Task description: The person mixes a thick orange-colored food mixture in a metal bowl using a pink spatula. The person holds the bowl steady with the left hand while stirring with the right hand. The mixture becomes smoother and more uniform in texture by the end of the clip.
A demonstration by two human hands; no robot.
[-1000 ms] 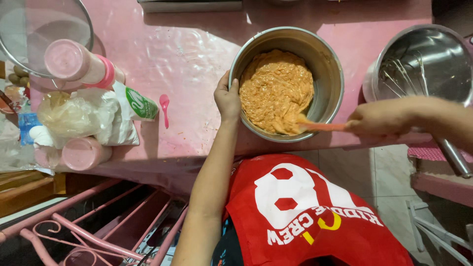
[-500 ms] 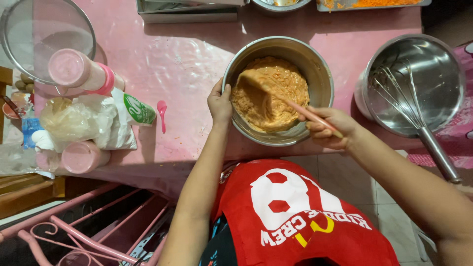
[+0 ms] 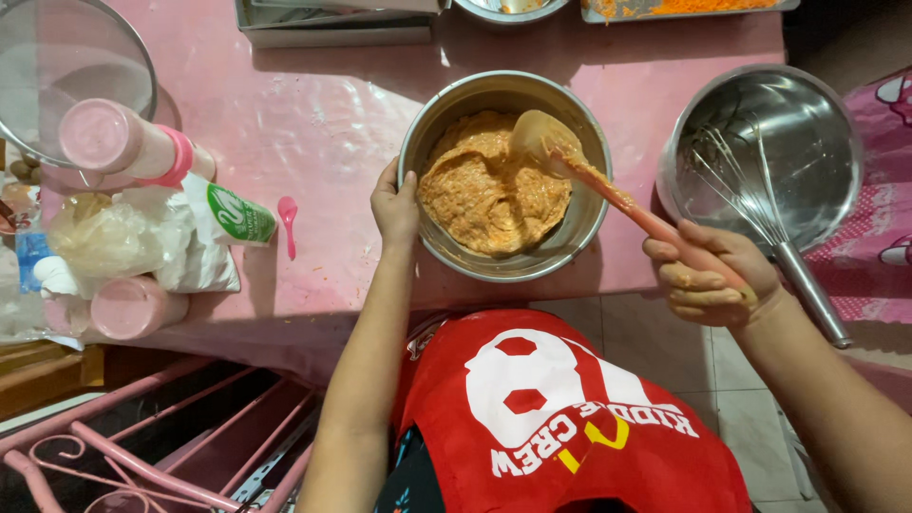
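The person is standing at a pink worktop (image 3: 313, 123), looking straight down at a steel mixing bowl (image 3: 505, 176) that is sitting near its front edge. The bowl is holding a thick orange batter (image 3: 484, 195), heaped mostly toward the left and front of the bowl. The left hand (image 3: 394, 204) is curling around the bowl's left rim, fingers closed on the metal. The right hand (image 3: 701, 271) is gripping the handle of an orange spatula (image 3: 570, 161) in a closed fist, off the worktop's front edge; the spatula's blade is lifting clear of the batter, smeared with it, and tilting over the right half of the bowl.

To the right, a second steel bowl (image 3: 760, 152) is standing apart from the first, with a wire whisk (image 3: 750, 195) lying in it, handle sticking out toward the person. On the left side of the worktop, a small pink spoon (image 3: 287, 220) is lying beside a white bag (image 3: 204, 242), and a pink-capped bottle (image 3: 128, 142) is resting next to a mesh sieve (image 3: 66, 76). Metal trays (image 3: 337, 21) are lining the far edge.
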